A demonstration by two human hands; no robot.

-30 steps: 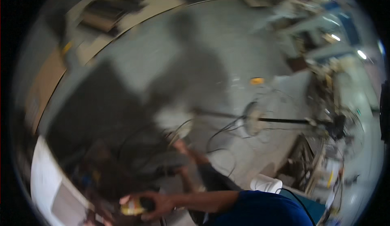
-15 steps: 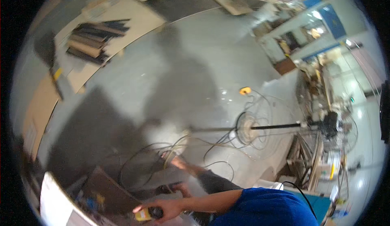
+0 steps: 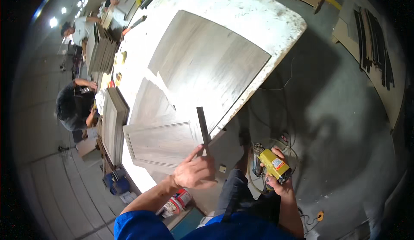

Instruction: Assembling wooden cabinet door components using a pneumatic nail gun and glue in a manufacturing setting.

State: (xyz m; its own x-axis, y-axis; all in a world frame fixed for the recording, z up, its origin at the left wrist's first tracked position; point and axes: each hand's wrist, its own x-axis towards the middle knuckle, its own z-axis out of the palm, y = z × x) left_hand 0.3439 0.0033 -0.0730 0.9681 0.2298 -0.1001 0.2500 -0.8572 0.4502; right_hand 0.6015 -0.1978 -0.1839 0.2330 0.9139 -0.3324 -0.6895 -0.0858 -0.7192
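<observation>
Head view, left hand [image 3: 196,172] holding strip [image 3: 202,123], right hand [image 3: 281,185] holding tool [image 3: 275,163] beyond table edge [image 3: 281,51]

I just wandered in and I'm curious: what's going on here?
One person's right hand grips a yellow handheld tool, off to the right of a white worktable. The left hand is at the lower end of a dark strip; whether it grips the strip is unclear. A large wood-grain panel and a framed panel lie on the worktable.
</observation>
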